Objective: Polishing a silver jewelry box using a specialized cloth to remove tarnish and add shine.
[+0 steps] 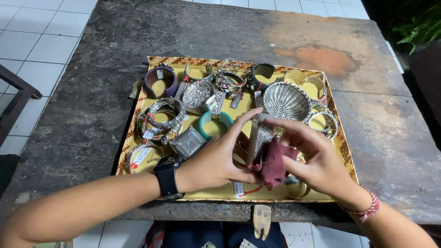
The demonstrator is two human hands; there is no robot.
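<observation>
My left hand (pixel 220 158), with a black watch on its wrist, pinches a narrow embossed silver piece (pixel 260 133) upright over the tray. My right hand (pixel 317 158), with a red and white thread band at the wrist, presses a dark red cloth (pixel 274 163) against that silver piece. Both hands hover above the near right part of a yellow-lined tray (pixel 202 193) with a patterned brown rim. A white tag on a red string (pixel 243 189) lies under the hands.
The tray holds several silver bangles and cuffs, a purple bangle (pixel 160 80), a teal bangle (pixel 215 120), a ribbed silver fan-shaped piece (pixel 285 101) and a square silver box (pixel 188 142). It rests on a worn dark wooden table (pixel 92 105) over white floor tiles. Green leaves (pixel 420 27) show at the top right.
</observation>
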